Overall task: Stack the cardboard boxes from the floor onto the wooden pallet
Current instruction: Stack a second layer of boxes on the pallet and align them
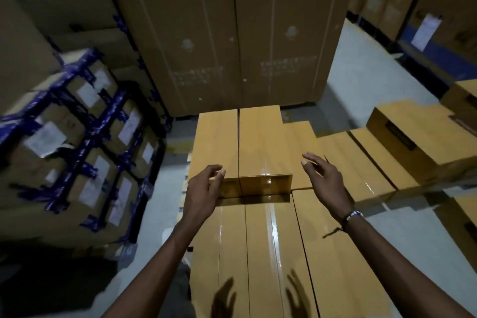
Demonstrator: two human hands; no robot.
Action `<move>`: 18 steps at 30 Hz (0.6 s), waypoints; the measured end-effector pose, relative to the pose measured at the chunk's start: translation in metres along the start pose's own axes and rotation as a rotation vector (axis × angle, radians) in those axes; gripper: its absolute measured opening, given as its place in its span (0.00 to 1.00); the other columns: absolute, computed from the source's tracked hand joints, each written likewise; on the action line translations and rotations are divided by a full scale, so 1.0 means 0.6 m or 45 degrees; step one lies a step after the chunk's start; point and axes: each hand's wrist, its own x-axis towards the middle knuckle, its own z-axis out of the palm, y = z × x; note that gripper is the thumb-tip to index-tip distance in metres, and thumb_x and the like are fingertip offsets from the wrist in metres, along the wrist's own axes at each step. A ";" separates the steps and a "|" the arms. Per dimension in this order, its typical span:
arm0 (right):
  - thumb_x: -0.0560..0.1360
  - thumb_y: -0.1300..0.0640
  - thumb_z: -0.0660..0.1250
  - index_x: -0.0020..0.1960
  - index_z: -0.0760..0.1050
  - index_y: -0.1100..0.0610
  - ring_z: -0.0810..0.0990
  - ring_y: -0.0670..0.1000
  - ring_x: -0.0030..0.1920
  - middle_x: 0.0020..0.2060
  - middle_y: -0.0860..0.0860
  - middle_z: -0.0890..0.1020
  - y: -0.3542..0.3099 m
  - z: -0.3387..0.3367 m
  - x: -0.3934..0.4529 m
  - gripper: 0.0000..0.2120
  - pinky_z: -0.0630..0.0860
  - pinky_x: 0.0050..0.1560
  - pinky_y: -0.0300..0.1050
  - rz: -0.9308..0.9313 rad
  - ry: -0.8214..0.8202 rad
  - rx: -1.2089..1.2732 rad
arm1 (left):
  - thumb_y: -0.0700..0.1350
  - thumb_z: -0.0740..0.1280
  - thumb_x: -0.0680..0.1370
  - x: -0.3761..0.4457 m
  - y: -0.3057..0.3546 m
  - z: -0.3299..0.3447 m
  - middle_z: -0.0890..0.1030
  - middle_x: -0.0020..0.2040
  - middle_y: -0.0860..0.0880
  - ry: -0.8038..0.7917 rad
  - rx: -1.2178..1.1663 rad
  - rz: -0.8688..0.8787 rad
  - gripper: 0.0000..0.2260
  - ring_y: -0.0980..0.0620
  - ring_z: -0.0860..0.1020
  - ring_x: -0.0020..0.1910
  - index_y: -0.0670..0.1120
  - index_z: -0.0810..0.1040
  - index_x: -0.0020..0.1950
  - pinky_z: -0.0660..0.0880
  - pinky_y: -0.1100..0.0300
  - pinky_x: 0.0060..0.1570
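On top of the stacked cardboard boxes [271,240], the left hand [204,193] curls its fingers onto the near corner of the upper box [216,142] while the right hand [322,178] hovers spread and empty, so square that box flush with its neighbour [263,142] before letting go.

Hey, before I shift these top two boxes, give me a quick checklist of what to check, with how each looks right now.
1. Left hand on the left top box: ok, fingers curl at its near corner.
2. Right hand grip: not ok, open, beside the right top box.
3. Top boxes side by side: ok.
4. Layer underneath flat: ok.
5. Pallet condition: cannot tell, hidden.
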 end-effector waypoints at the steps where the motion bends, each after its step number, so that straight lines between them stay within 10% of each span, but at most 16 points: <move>1: 0.82 0.48 0.66 0.70 0.77 0.48 0.74 0.43 0.66 0.71 0.47 0.77 -0.012 -0.018 -0.026 0.17 0.74 0.64 0.43 0.002 0.015 0.018 | 0.58 0.62 0.85 -0.020 0.020 -0.016 0.85 0.53 0.58 0.021 -0.025 -0.004 0.13 0.61 0.81 0.54 0.54 0.82 0.63 0.79 0.58 0.50; 12: 0.80 0.41 0.66 0.66 0.81 0.46 0.80 0.46 0.63 0.61 0.43 0.83 -0.082 -0.144 -0.232 0.18 0.80 0.62 0.56 0.126 0.185 0.214 | 0.53 0.61 0.86 -0.177 0.202 -0.090 0.85 0.49 0.56 0.061 -0.306 0.041 0.15 0.59 0.82 0.51 0.49 0.85 0.59 0.75 0.65 0.46; 18: 0.82 0.45 0.66 0.65 0.81 0.49 0.81 0.45 0.62 0.59 0.45 0.84 -0.086 -0.184 -0.322 0.15 0.80 0.60 0.48 0.155 0.307 0.310 | 0.57 0.58 0.86 -0.230 0.229 -0.086 0.85 0.55 0.56 -0.003 -0.426 0.104 0.16 0.55 0.82 0.57 0.54 0.83 0.61 0.83 0.45 0.50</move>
